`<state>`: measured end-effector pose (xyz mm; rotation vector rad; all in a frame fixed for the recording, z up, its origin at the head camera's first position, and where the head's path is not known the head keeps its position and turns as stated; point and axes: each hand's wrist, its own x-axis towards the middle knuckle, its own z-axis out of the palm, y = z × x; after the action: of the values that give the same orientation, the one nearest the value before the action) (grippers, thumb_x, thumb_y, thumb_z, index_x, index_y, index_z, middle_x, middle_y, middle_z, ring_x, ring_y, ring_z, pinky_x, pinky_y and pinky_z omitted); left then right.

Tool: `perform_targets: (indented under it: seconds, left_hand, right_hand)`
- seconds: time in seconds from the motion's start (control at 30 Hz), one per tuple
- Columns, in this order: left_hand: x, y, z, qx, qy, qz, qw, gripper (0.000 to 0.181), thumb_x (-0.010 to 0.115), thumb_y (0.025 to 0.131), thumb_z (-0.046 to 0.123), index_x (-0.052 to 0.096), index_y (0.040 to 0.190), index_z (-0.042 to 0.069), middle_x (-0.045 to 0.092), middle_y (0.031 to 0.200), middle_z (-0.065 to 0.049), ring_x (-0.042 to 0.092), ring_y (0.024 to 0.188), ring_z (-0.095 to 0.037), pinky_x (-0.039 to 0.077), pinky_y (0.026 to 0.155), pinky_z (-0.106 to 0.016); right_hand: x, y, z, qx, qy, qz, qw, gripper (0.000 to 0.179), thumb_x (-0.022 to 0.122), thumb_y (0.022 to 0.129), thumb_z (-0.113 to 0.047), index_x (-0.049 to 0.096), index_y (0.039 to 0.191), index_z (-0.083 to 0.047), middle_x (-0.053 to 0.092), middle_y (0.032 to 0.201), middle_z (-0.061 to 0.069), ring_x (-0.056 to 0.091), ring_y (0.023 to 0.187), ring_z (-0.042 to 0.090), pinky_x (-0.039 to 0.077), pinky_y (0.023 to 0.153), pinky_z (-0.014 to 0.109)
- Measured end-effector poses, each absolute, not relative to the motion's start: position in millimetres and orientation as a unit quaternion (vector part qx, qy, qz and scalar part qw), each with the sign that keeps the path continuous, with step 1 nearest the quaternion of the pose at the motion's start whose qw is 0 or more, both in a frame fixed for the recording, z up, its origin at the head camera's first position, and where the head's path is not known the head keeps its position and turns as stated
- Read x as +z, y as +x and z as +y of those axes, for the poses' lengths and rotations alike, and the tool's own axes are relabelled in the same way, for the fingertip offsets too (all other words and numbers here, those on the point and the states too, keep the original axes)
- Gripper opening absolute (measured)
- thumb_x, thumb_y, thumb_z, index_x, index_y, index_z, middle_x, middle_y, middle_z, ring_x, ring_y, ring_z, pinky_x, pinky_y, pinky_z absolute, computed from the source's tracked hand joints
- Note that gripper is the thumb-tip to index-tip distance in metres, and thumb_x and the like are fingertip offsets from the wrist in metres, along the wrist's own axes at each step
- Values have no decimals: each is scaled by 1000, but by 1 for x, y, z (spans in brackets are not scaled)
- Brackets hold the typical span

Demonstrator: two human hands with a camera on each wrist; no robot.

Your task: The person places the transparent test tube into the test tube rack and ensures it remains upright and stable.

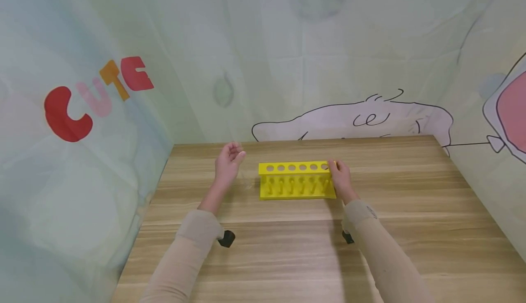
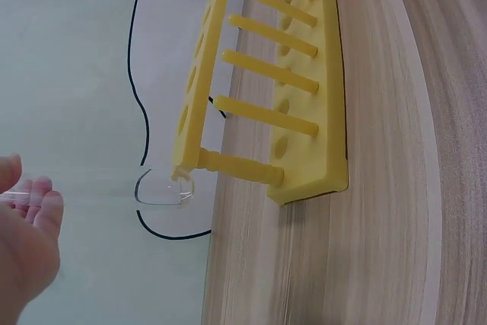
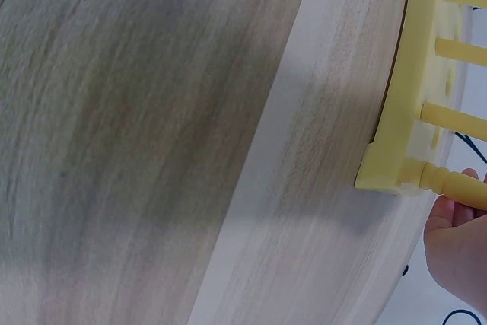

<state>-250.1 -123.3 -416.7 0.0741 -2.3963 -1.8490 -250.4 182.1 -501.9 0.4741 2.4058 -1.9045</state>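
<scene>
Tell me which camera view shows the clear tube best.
The left wrist view: the clear tube extends from the left hand, its far end plainly outlined near the yellow rack. The head view shows it only faintly; the right wrist view shows none of it.

Standing upright: yellow, two-tier plastic rack [image 1: 302, 187] with six round top holes and a row of pegs. Near its nine o'clock end in the head view: transparent, cylindrical tube [image 2: 158, 189], held aloft.

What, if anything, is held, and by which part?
The left hand holds a clear tube near its upper end; the right hand grips a yellow rack at its right end.
</scene>
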Motion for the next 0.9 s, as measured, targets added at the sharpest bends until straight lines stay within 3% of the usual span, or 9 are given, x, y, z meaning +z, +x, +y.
perform_targets:
  seconds: [0.27, 0.9]
  left_hand:
    - [-413, -253, -117, -628, 9, -776, 62, 31, 54, 86, 8, 45, 114, -1, 54, 114, -18, 53, 105, -24, 45, 93, -30]
    - [-405, -256, -93, -641, -5, -765, 67, 31, 55, 85, 8, 45, 113, 0, 54, 109, -14, 53, 100, -21, 46, 90, -30]
  right_hand:
    - [-502, -251, 182, -612, 164, 773, 32, 44, 34, 93, -39, 43, 116, -2, 42, 113, 13, 37, 98, 22, 36, 84, 30]
    - [-501, -251, 180, -607, 173, 774, 41, 41, 34, 93, -39, 43, 113, -4, 41, 110, 11, 37, 98, 22, 35, 81, 29]
